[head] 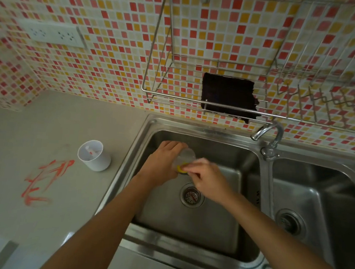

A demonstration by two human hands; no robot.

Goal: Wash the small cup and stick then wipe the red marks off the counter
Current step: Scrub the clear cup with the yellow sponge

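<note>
Over the left sink [217,239] basin, my left hand [161,165] is gripping the small clear cup [185,156], fingers curled round it, while my right hand [207,179] is pinching a yellow sponge [181,169] against its mouth; red marks [45,179] are lying on the counter [23,139] at nine o'clock, beside a white holder [95,156].

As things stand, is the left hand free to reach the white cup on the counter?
Probably not yet: the left hand holds the clear cup over the sink. The path to the white cup looks unobstructed.

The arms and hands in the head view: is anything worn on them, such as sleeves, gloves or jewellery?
Nothing worn shows. The left hand and right hand are bare, without gloves, rings or a watch, and both forearms are uncovered to the frame's edge.
</note>
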